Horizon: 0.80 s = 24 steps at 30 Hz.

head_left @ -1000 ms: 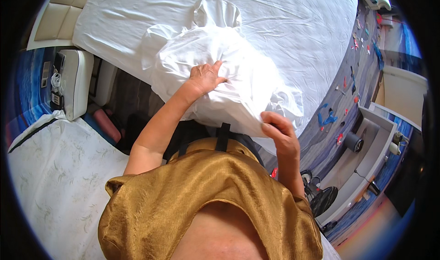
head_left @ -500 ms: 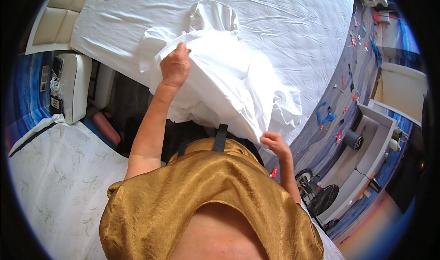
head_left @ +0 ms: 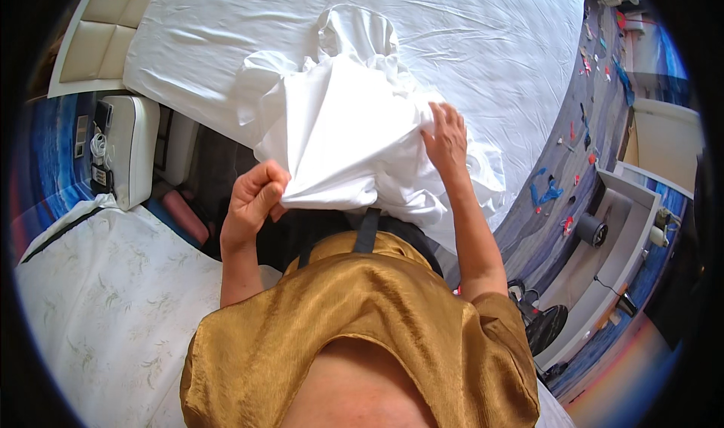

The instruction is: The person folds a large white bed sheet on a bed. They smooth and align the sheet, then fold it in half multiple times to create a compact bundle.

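Observation:
A bunched white sheet (head_left: 332, 126) lies in folds across the near side of the bed, and part of it hangs over the edge towards my waist. At the sheet's near left corner, my left hand (head_left: 255, 199) is closed, pinching the cloth between thumb and fingers and drawing it into taut creases. My right hand (head_left: 446, 140) rests on the right part of the sheet with its fingers stretched out and slightly apart. Its fingertips touch the cloth. Beneath the bundle, the bed (head_left: 483, 43) is covered in smooth white fabric.
A padded cream headboard (head_left: 98, 51) and a white bedside cabinet (head_left: 137, 153) stand at the left. Behind me on the left is another pale, leaf-patterned mattress (head_left: 98, 300). Scraps litter the grey floor (head_left: 520, 224) at right, near a white shelf unit (head_left: 630, 190) and a black fan (head_left: 544, 326).
My left hand has come down and nearer with a corner of the sheet. My right hand has let go of the near edge and moved away from me onto the cloth, fingers now extended.

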{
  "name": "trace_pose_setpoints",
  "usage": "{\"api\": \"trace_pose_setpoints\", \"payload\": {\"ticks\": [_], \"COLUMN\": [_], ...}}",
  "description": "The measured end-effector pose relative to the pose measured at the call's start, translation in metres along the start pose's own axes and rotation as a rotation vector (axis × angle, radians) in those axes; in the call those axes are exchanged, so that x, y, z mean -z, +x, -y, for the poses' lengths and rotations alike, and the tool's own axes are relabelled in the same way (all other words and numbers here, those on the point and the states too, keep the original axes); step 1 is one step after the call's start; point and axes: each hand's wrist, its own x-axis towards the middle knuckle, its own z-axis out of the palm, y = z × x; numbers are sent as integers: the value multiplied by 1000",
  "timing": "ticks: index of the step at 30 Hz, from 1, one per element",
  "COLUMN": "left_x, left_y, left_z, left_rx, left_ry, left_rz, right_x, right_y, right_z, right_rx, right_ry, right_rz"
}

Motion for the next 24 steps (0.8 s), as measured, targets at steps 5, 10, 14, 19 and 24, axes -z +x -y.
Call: {"api": "trace_pose_setpoints", "payload": {"ticks": [5,10,14,19,24], "left_x": [42,104,112,43,-39], "left_y": [-22,-41,-31,59,151], "left_z": [8,45,81,89,116], "left_rx": [40,447,721,66,-562], "left_ry": [-56,233,1262,1191,1358], "left_rz": [-45,-109,27,-50,187], "right_x": [-44,-84,-41,20,25], "right_y": [41,-22,-92,-147,-197], "right_z": [-16,-64,-40,-4,-11], "right_rx": [-270,-576,-574,-639,-477], "right_ry": [54,803,920,1073,782], "right_rz": [320,474,575,806,781]}}
